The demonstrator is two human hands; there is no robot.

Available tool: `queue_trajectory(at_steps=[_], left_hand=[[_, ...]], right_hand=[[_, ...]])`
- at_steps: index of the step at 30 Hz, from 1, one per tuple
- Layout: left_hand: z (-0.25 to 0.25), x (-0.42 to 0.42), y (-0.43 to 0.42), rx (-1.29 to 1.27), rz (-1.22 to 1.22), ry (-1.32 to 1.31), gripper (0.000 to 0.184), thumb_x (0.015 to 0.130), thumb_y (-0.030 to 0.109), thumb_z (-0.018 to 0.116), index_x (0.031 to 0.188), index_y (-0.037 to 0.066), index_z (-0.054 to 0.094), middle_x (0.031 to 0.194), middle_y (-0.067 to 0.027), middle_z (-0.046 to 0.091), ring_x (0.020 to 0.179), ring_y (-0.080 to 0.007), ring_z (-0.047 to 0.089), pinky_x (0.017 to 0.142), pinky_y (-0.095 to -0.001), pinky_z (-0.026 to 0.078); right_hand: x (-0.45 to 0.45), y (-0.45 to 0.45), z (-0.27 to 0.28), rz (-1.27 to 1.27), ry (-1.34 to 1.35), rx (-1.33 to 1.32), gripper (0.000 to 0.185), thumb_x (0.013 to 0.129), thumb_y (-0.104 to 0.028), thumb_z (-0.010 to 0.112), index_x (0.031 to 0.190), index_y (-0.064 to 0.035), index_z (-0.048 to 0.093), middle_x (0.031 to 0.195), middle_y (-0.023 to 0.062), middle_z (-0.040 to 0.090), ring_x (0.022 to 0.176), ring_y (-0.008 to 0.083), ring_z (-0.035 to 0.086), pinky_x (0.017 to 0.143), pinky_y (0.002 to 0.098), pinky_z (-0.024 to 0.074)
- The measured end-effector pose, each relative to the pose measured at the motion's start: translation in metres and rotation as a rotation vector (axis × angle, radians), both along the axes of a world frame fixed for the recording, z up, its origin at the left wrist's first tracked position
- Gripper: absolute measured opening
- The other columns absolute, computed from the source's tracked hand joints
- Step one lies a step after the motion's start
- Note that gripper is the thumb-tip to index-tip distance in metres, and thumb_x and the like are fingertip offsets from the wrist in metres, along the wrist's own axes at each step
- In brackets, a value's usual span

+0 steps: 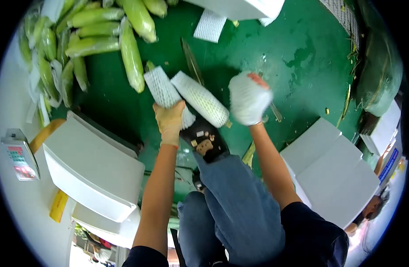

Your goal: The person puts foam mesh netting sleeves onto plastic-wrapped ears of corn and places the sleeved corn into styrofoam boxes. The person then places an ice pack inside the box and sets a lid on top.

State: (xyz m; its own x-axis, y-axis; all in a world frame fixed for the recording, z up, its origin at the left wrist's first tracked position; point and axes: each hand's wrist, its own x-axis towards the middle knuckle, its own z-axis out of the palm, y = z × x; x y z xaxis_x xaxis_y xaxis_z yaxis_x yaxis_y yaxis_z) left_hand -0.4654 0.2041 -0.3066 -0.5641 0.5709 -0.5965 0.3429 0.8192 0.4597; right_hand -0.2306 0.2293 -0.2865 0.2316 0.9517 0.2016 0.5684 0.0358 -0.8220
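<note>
My left hand (169, 122), in a pale yellowish glove, is wrapped round a long green gourd in a white foam net sleeve (162, 86); a bit of green shows at its far end. Just right of it lies a second netted gourd (202, 100), apart from both hands. My right hand (250, 98) is raised over the floor, covered in white, net-like material with a reddish-orange patch at the top. Whether this is a glove or a foam sleeve pulled over the hand, I cannot tell. Its fingers are mostly hidden and blurred.
Several plastic-wrapped green gourds (133, 55) are piled at upper left on the green floor (284, 58). White foam boxes stand left (95, 164), right (331, 169) and at the top (240, 6). A scale (20, 155) is far left. Large dark-green gourds (380, 66) line the right.
</note>
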Motion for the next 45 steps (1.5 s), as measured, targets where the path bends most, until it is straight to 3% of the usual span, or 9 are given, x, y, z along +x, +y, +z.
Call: queue_trajectory(at_steps=[10, 12, 16, 20, 24, 27, 30, 37, 45], left_hand=[[0.064, -0.029, -0.032, -0.054, 0.666, -1.309, 0.026, 0.073, 0.002, 0.064, 0.099, 0.002, 0.061, 0.097, -0.0092, 0.063, 0.088, -0.0258, 0.061, 0.082, -0.0345, 0.05], [0.042, -0.029, -0.045, 0.52, -0.838, -0.6, 0.024, 0.076, -0.002, 0.06, 0.098, 0.006, 0.062, 0.103, -0.0073, 0.064, 0.096, -0.0219, 0.061, 0.086, -0.0313, 0.048], [0.009, 0.021, -0.015, -0.103, 0.144, -1.62, 0.034, 0.077, 0.005, 0.062, 0.109, -0.004, 0.055, 0.106, -0.0121, 0.061, 0.095, -0.0258, 0.06, 0.09, -0.0393, 0.048], [0.007, 0.06, 0.007, -0.033, -0.025, -1.712, 0.026, 0.069, 0.001, 0.066, 0.094, -0.004, 0.062, 0.094, -0.0099, 0.064, 0.087, -0.0227, 0.062, 0.081, -0.0366, 0.049], [-0.018, 0.085, 0.019, 0.002, -0.163, -1.545, 0.039, 0.068, 0.008, 0.068, 0.104, -0.001, 0.059, 0.096, -0.0085, 0.064, 0.087, -0.0225, 0.062, 0.08, -0.0347, 0.048], [-0.011, 0.081, 0.023, -0.081, -0.304, -1.08, 0.076, 0.067, 0.034, 0.074, 0.125, -0.003, 0.043, 0.113, -0.0138, 0.059, 0.098, -0.0271, 0.06, 0.084, -0.0357, 0.047], [0.011, 0.063, 0.039, -0.154, -0.912, -0.511, 0.095, 0.071, 0.044, 0.069, 0.137, -0.008, 0.025, 0.134, -0.0244, 0.044, 0.124, -0.0317, 0.044, 0.101, -0.033, 0.037], [0.023, 0.045, 0.102, 0.029, -1.248, -0.459, 0.055, 0.079, 0.036, 0.059, 0.12, -0.001, 0.055, 0.124, -0.0196, 0.055, 0.116, -0.0321, 0.051, 0.097, -0.0344, 0.04], [-0.001, -0.04, 0.122, 0.343, -0.026, -0.753, 0.024, 0.079, 0.014, 0.061, 0.1, 0.003, 0.065, 0.08, -0.0072, 0.067, 0.068, -0.015, 0.062, 0.065, -0.0257, 0.048]], right_hand=[[0.026, 0.034, 0.018, 0.0, -0.151, -0.723, 0.067, 0.06, -0.026, 0.076, 0.113, -0.0005, 0.044, 0.103, 0.0222, 0.059, 0.096, 0.0345, 0.058, 0.084, 0.0432, 0.046], [0.023, 0.006, 0.026, 0.301, 0.261, -0.684, 0.078, 0.065, -0.034, 0.076, 0.12, 0.0061, 0.039, 0.107, 0.0216, 0.06, 0.1, 0.0263, 0.059, 0.086, 0.0362, 0.0474], [0.009, -0.023, 0.014, 0.364, 0.548, -0.942, 0.075, 0.068, -0.026, 0.074, 0.127, 0.0061, 0.039, 0.114, 0.017, 0.058, 0.1, 0.0234, 0.058, 0.087, 0.0341, 0.0476], [0.061, -0.008, 0.033, 0.202, 0.798, -1.02, 0.068, 0.07, -0.02, 0.07, 0.127, 0.0041, 0.041, 0.118, 0.0161, 0.056, 0.102, 0.0244, 0.057, 0.088, 0.0366, 0.0477], [0.098, 0.008, 0.032, 0.17, 0.638, -1.134, 0.078, 0.07, -0.021, 0.07, 0.134, 0.0023, 0.032, 0.122, 0.0168, 0.053, 0.109, 0.0277, 0.054, 0.091, 0.0412, 0.0466], [0.133, 0.009, -0.049, 0.013, -0.502, -1.137, 0.106, 0.07, -0.037, 0.071, 0.143, -0.001, 0.004, 0.133, 0.0245, 0.037, 0.12, 0.0389, 0.042, 0.098, 0.0483, 0.0384], [0.1, 0.005, -0.015, 0.156, -0.708, -0.852, 0.108, 0.072, -0.044, 0.069, 0.143, 0.0021, 0.001, 0.139, 0.0267, 0.03, 0.125, 0.0427, 0.036, 0.101, 0.0465, 0.0352], [0.039, 0.079, 0.041, 0.485, -1.091, -0.813, 0.069, 0.075, -0.019, 0.061, 0.134, -0.0013, 0.03, 0.125, 0.0225, 0.045, 0.11, 0.0368, 0.049, 0.095, 0.0436, 0.0406], [-0.063, 0.215, -0.023, 0.985, -1.214, 0.177, 0.033, 0.072, -0.017, 0.063, 0.103, -0.0108, 0.057, 0.102, 0.0083, 0.056, 0.095, 0.0245, 0.055, 0.08, 0.038, 0.0468]])
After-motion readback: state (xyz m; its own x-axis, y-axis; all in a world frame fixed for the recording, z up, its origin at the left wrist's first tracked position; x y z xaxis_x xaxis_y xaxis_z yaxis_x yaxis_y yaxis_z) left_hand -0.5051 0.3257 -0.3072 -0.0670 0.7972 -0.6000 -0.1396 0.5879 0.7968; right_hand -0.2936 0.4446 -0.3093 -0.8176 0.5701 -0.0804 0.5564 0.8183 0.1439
